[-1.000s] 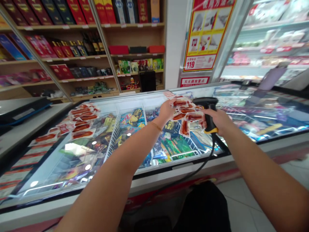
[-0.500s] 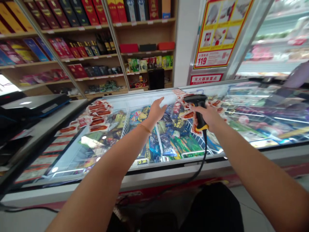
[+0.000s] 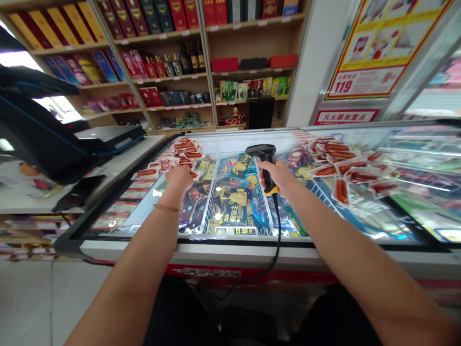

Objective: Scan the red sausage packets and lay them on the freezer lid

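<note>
My right hand (image 3: 278, 177) is wrapped round the grip of a black and yellow handheld barcode scanner (image 3: 265, 156), held above the middle of the freezer's glass top. Its cable hangs down over the front edge. On the left, my left hand (image 3: 179, 178) is at a pile of clear-wrapped sausage packets (image 3: 187, 146). Its fingers are bent down onto a packet and partly hidden by the hand itself. A second pile of sausage packets (image 3: 340, 161) lies spread over the glass to the right of the scanner.
Under the glass of the chest freezer (image 3: 230, 247), white wire baskets hold colourful bagged goods. To the left stand a counter (image 3: 144, 149) with a scale (image 3: 111, 137) and a dark screen (image 3: 32, 129). Shelves with boxes and bottles (image 3: 180, 62) line the back wall.
My left hand has gone from the right pile, where it was open, to the left pile and bent its fingers. The scanner has moved left with my right hand. The view has turned left.
</note>
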`<state>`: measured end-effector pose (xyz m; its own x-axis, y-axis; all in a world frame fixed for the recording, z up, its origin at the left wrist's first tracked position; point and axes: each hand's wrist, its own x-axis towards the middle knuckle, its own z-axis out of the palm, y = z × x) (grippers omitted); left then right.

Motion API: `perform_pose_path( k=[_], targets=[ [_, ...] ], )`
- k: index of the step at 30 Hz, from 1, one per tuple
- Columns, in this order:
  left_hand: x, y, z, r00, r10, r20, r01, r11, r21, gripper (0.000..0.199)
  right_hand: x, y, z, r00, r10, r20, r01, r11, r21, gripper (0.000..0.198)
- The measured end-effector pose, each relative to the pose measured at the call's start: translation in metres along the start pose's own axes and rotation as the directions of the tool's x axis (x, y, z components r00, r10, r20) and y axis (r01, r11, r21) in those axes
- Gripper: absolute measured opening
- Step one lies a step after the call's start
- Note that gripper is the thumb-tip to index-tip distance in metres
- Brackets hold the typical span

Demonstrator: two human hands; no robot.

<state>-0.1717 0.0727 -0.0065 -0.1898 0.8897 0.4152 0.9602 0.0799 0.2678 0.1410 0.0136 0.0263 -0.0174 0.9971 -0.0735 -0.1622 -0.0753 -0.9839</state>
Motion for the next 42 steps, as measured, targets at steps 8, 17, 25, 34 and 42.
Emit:
perform_pose_path(
  k=[8, 17, 25, 34, 42],
  targets=[
    [-0.014, 0.029, -0.001, 0.957, 0.184, 0.224, -0.191, 0.982, 0.011, 0.025, -0.007, 0.022, -0.008, 0.999, 0.029, 0.035, -0.027, 0.998, -0.059, 0.017],
    [-0.008, 0.037, 0.009, 0.985, 0.172, -0.008, -0.164, 0.923, -0.349, 0.035, -0.01, 0.021, -0.009, 0.997, 0.045, 0.059, -0.037, 0.992, -0.123, 0.02],
    [-0.008, 0.014, 0.009, 0.94, 0.203, 0.273, -0.098, 0.93, -0.355, 0.023, -0.015, 0.025, -0.005, 0.995, 0.04, 0.094, -0.024, 0.984, -0.174, 0.014],
    [-0.017, 0.038, 0.018, 0.966, -0.083, 0.246, 0.242, 0.637, -0.732, 0.017, -0.018, 0.032, -0.002, 0.983, 0.0, 0.182, 0.033, 0.983, -0.178, 0.015],
    [-0.013, 0.041, 0.026, 0.977, -0.1, 0.191, 0.215, 0.409, -0.887, 0.015, -0.032, 0.029, 0.006, 0.957, -0.092, 0.275, 0.15, 0.968, -0.199, 0.024]
  ],
)
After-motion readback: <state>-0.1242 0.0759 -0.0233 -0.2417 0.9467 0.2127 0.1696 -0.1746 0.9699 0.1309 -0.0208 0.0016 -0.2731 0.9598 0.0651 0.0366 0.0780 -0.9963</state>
